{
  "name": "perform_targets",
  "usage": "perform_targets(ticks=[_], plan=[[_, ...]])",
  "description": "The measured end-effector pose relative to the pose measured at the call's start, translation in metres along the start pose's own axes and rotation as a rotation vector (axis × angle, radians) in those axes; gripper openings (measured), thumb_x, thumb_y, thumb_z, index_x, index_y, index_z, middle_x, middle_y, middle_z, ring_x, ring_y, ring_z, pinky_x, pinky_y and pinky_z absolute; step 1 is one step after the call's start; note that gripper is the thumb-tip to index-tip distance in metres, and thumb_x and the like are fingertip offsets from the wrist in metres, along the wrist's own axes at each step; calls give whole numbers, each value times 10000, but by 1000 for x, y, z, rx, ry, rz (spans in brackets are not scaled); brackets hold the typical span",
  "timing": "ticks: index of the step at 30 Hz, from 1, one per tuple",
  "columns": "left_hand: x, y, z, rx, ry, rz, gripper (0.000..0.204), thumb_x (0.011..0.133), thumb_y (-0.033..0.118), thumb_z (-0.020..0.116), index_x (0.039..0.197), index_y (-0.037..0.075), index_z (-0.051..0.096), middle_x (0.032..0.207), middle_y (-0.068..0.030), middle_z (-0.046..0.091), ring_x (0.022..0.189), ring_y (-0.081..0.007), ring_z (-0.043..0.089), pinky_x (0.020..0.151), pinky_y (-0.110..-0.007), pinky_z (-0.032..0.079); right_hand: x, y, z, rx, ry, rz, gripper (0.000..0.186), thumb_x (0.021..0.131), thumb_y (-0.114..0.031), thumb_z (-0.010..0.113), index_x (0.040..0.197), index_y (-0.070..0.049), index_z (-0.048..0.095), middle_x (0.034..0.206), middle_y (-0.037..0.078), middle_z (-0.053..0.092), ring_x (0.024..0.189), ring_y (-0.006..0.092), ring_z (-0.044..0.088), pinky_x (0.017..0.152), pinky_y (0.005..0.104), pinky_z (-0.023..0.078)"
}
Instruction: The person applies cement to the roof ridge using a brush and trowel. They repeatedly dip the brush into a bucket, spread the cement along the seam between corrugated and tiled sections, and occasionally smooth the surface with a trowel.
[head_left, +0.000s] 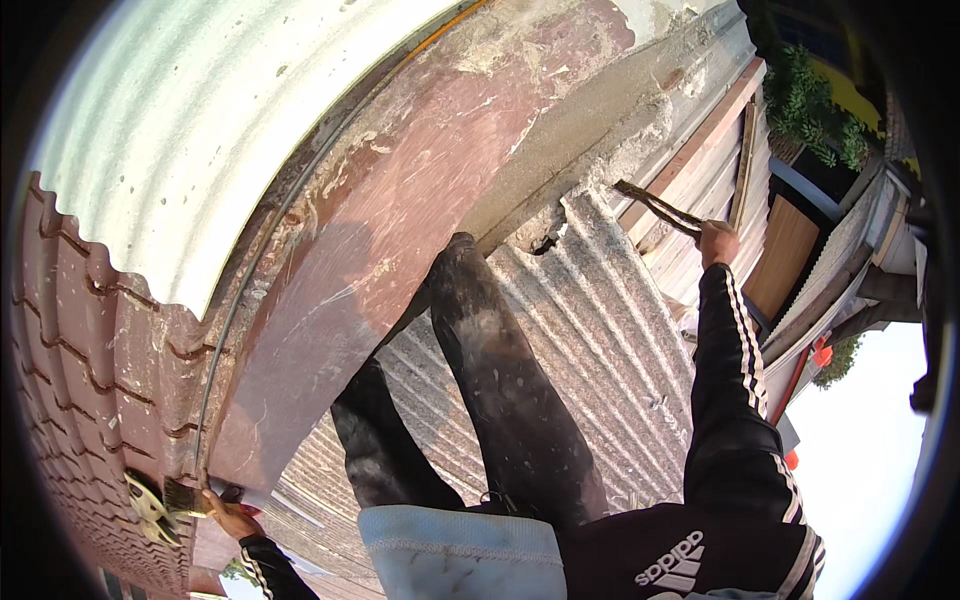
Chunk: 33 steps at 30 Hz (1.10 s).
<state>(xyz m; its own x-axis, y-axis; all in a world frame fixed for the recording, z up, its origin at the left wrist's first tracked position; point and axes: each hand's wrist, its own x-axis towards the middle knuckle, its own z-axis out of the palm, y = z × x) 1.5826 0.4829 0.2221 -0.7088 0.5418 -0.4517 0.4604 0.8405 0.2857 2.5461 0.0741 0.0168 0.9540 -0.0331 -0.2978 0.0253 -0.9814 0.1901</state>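
At the lower left, my left hand (232,516) is closed around what looks like a flat paintbrush (184,497) with dark bristles, close to the brown tile-patterned roofing. A pale green and black object (150,508) lies just beyond the brush; its kind is unclear. My right hand (718,243), stretched far out to the right, grips one end of a long, narrow, dark strip (655,205). The strip's far end reaches toward the crumbling edge of the concrete ledge (580,130). Its exact kind does not show.
My legs stand between the reddish painted ledge (400,180) and grey corrugated sheets (590,330), which have a broken hole (543,245). A black cable (245,270) runs beside white corrugated roofing (190,130). Wooden planks (700,130) and a plant (815,110) are at the right.
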Motion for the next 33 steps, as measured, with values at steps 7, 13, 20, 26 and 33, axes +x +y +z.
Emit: perform_targets(ticks=[7,13,20,26,33], plan=[[-99,52,35,-296,-156,295,580,1134,518,392,1512,107,549,1081,-98,720,816,-125,638,614,-254,532,-152,36,-261,951,-756,229,303,912,-82,724,1206,-9,702,1155,57,738,996,162,719,847,300,600],[-224,99,91,-996,-882,159,380,1137,286,484,1253,-23,671,1229,-172,725,875,-169,683,807,-333,571,-364,-36,-344,823,-1135,56,727,810,-41,804,1482,-93,531,1351,90,663,1184,281,681,947,440,628],[-232,45,15,-1510,-956,-144,367,1108,264,541,1365,20,635,1182,-90,709,795,-131,667,684,-277,509,-525,-274,-320,-8,-1294,-693,465,755,181,689,1168,-33,682,1035,46,732,939,139,690,836,300,560],[-221,-57,-56,-2259,-671,-258,474,1090,302,586,1529,148,492,1479,-125,574,646,-80,539,633,-254,441,-728,-363,-246,-474,-1395,-1520,482,760,195,575,1181,-16,675,1059,103,717,972,227,705,876,318,538],[-173,-181,-109,-2588,-125,-401,438,1112,326,539,1511,148,505,1441,-186,617,624,-80,479,599,-260,433,-939,-353,-156,-1088,-1334,-2180,641,803,20,688,1405,11,467,1228,279,602,1155,477,616,979,522,514]])
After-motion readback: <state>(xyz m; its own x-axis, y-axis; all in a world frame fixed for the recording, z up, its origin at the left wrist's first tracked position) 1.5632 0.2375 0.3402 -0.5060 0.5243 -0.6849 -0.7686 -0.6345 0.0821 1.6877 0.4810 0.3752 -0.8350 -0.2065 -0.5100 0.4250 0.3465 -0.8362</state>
